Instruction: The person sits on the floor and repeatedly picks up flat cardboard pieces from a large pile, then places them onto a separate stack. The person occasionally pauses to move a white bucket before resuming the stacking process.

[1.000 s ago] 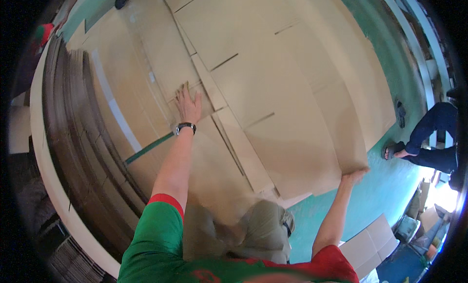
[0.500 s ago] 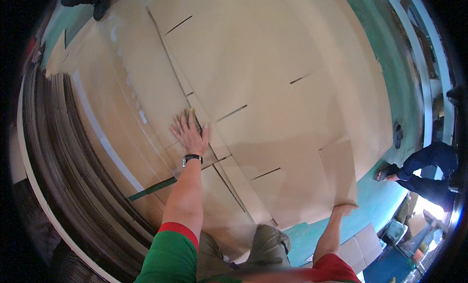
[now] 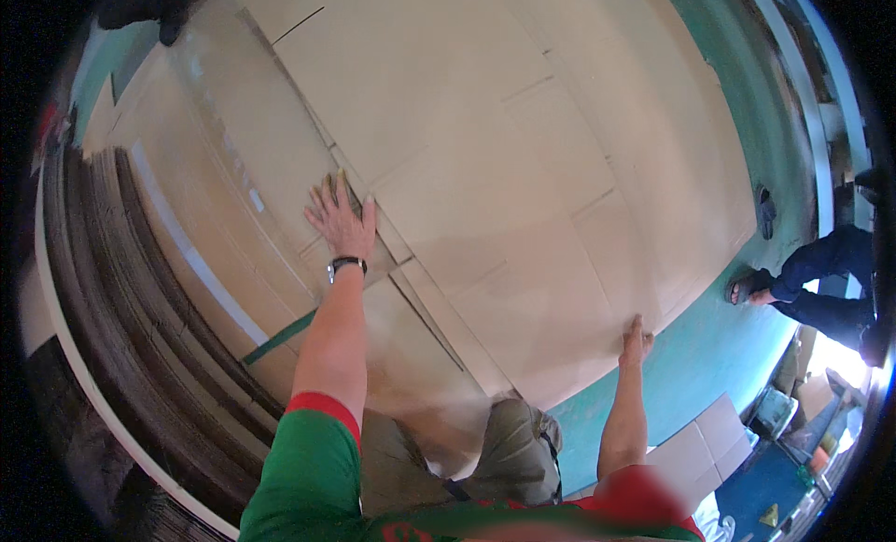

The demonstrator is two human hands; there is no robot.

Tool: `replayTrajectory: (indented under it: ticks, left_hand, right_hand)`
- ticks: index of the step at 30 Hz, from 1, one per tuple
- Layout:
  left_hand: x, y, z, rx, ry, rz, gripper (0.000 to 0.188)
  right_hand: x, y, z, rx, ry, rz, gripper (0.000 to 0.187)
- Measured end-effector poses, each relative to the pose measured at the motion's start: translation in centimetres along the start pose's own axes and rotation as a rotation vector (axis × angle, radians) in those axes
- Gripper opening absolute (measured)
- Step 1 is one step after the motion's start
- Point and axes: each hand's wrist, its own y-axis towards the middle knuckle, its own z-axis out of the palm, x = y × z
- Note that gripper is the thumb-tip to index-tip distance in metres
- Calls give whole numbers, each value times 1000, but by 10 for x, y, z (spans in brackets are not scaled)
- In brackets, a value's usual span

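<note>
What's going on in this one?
A person is working with bare hands over large, flat cardboard. The left hand lies on it near a long seam, fingers spread. The right hand is at the cardboard's near right edge; whether it grips there is hard to tell. A layered brown stack stands to the left, and another person's legs show on the right, beyond the green floor.

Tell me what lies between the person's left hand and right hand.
The head view shows flat brown cardboard sheeting between the left hand and the right hand, with a long straight seam nearer the left hand.
</note>
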Motion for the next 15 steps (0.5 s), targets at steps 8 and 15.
replayTrajectory:
  ticks: [8, 15]
  left_hand:
    - [12, -87, -76, 72, -616, -341, 59]
    - [19, -433, -217, 96, -1145, -408, 38]
  right_hand:
    - [0, -11, 35, -104, -596, -12, 90]
    - [67, -285, 89, 788, -352, -807, 53]
